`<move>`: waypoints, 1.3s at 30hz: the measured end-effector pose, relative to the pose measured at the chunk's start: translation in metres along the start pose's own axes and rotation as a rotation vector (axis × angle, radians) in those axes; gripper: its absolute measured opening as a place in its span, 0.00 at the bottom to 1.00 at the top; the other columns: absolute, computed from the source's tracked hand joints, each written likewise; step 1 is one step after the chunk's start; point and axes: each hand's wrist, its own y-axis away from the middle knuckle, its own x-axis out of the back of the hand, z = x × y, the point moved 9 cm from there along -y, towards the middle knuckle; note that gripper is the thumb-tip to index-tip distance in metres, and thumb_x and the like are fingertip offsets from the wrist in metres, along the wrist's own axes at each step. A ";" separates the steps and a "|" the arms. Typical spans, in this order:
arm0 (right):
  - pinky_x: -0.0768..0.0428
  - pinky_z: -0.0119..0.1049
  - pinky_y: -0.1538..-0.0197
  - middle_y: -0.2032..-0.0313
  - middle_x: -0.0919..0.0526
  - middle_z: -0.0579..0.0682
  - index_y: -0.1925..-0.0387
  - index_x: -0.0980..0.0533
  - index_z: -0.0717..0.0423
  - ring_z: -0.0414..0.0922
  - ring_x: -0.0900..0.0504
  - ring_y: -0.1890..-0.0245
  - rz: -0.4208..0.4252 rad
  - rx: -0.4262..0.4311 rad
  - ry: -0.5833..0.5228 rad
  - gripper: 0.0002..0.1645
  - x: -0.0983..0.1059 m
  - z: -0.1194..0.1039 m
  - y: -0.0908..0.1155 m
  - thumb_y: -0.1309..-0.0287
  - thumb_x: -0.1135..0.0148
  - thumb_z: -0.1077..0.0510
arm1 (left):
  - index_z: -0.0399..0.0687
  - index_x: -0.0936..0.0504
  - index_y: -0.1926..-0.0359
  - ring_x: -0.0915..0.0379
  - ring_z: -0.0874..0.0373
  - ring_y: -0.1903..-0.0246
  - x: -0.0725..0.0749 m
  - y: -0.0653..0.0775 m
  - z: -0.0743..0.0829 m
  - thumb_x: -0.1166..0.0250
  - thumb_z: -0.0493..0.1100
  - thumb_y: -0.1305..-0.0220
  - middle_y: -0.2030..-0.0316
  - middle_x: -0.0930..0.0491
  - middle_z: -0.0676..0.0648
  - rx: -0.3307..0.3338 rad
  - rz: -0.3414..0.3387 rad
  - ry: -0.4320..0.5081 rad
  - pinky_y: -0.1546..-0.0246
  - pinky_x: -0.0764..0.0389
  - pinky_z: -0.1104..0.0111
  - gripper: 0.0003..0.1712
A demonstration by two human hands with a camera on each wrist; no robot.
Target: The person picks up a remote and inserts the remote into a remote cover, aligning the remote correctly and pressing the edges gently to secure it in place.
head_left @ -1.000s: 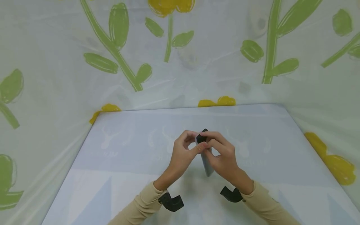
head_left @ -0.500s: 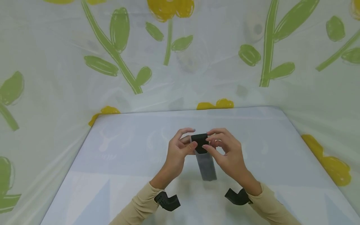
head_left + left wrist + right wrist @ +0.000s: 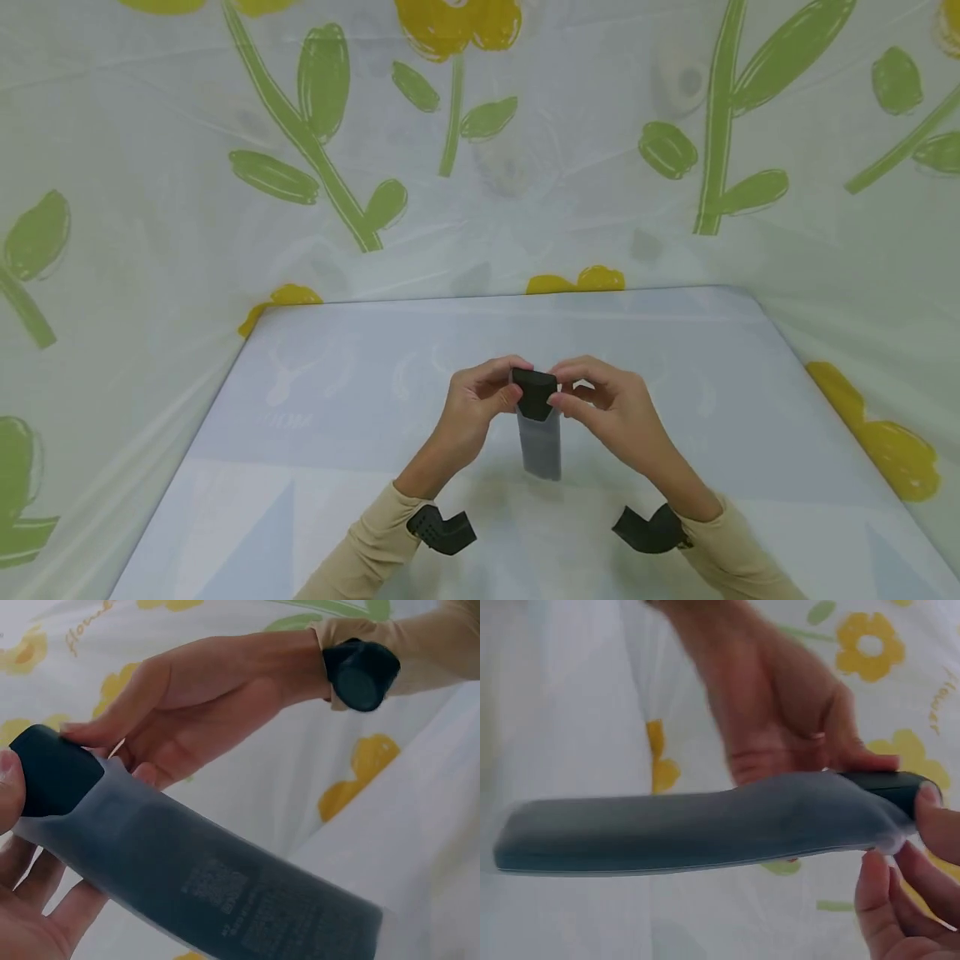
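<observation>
A dark, flat, long object (image 3: 535, 393) pokes out of the upper end of a frosted see-through plastic sleeve (image 3: 541, 450), held over the table. My left hand (image 3: 467, 410) pinches the left side of this open end, thumb in front and fingers behind. On the opposite side, my right hand (image 3: 617, 408) grips the edge between thumb and fingers. Faint printed square codes (image 3: 219, 882) show on the sleeved part in the left wrist view. Seen from the right wrist, the sleeve (image 3: 630, 832) covers most of the object and its dark end (image 3: 885, 785) sticks out between both hands.
Below the hands spreads a pale blue and white tabletop (image 3: 360, 483). A white cloth (image 3: 555, 225) printed with yellow flowers and green leaves hangs behind and at both sides. Black curved camera mounts (image 3: 442, 531) are strapped at both wrists.
The sleeved object has turned from nearly edge-on to show its broad face. My hands have moved apart to its two sides, and the left fingers, raised half a second ago, now rest against its top.
</observation>
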 end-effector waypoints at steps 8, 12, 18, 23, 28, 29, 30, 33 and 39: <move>0.19 0.41 0.72 0.66 0.18 0.56 0.65 0.19 0.61 0.51 0.20 0.78 -0.172 -0.162 -0.146 0.07 -0.002 0.014 -0.003 0.48 0.32 0.67 | 0.62 0.18 0.55 0.25 0.59 0.63 -0.008 -0.003 0.003 0.37 0.54 0.43 0.63 0.21 0.54 -0.025 -0.124 0.033 0.60 0.23 0.68 0.14; 0.20 0.43 0.73 0.68 0.19 0.56 0.69 0.20 0.61 0.51 0.21 0.77 -0.274 -0.200 -0.220 0.03 -0.010 0.021 -0.003 0.47 0.34 0.68 | 0.65 0.18 0.54 0.27 0.59 0.61 -0.009 -0.003 -0.001 0.38 0.54 0.43 0.64 0.20 0.56 -0.012 -0.149 0.056 0.59 0.25 0.67 0.14; 0.18 0.46 0.72 0.70 0.20 0.57 0.70 0.22 0.62 0.50 0.22 0.71 -0.330 -0.196 -0.268 0.05 -0.015 0.024 -0.002 0.44 0.42 0.71 | 0.62 0.18 0.51 0.28 0.56 0.56 -0.009 -0.002 -0.008 0.39 0.54 0.39 0.61 0.19 0.55 0.037 -0.156 0.043 0.54 0.26 0.63 0.15; 0.17 0.44 0.74 0.73 0.20 0.57 0.71 0.21 0.60 0.47 0.19 0.74 -0.209 -0.114 -0.083 0.12 -0.010 0.018 -0.005 0.49 0.46 0.76 | 0.37 0.23 0.47 0.27 0.54 0.55 -0.009 -0.001 -0.009 0.37 0.51 0.38 0.57 0.20 0.50 0.057 -0.153 0.007 0.53 0.24 0.61 0.26; 0.18 0.37 0.75 0.70 0.21 0.47 0.73 0.23 0.54 0.42 0.20 0.73 0.014 -0.017 0.141 0.13 0.002 0.010 -0.005 0.49 0.41 0.75 | 0.31 0.25 0.47 0.26 0.52 0.55 -0.008 0.000 -0.006 0.31 0.42 0.42 0.54 0.22 0.44 0.056 -0.128 -0.017 0.59 0.18 0.60 0.26; 0.18 0.36 0.75 0.69 0.22 0.47 0.73 0.24 0.54 0.42 0.21 0.72 0.041 0.008 0.172 0.13 0.003 0.007 -0.005 0.49 0.41 0.75 | 0.31 0.24 0.47 0.26 0.51 0.55 -0.008 0.000 -0.005 0.31 0.39 0.43 0.54 0.22 0.43 0.053 -0.122 -0.028 0.60 0.18 0.58 0.24; 0.18 0.35 0.74 0.68 0.23 0.47 0.73 0.24 0.53 0.42 0.21 0.71 0.054 0.030 0.194 0.14 0.004 0.006 -0.005 0.49 0.40 0.75 | 0.32 0.23 0.48 0.25 0.51 0.55 -0.008 0.000 -0.004 0.31 0.37 0.44 0.54 0.22 0.42 0.049 -0.114 -0.050 0.60 0.18 0.58 0.23; 0.17 0.36 0.72 0.66 0.26 0.50 0.71 0.27 0.54 0.42 0.24 0.67 0.012 0.045 0.193 0.13 0.001 0.008 -0.005 0.46 0.43 0.75 | 0.35 0.20 0.50 0.23 0.52 0.57 -0.006 0.000 0.002 0.31 0.32 0.46 0.55 0.20 0.42 0.016 -0.085 -0.142 0.63 0.17 0.58 0.20; 0.16 0.42 0.67 0.65 0.29 0.52 0.65 0.31 0.59 0.44 0.25 0.64 -0.175 -0.058 0.056 0.05 -0.007 0.021 -0.004 0.36 0.50 0.70 | 0.35 0.17 0.55 0.21 0.53 0.60 -0.004 -0.004 0.016 0.29 0.30 0.49 0.60 0.17 0.42 -0.065 -0.098 -0.286 0.68 0.16 0.60 0.18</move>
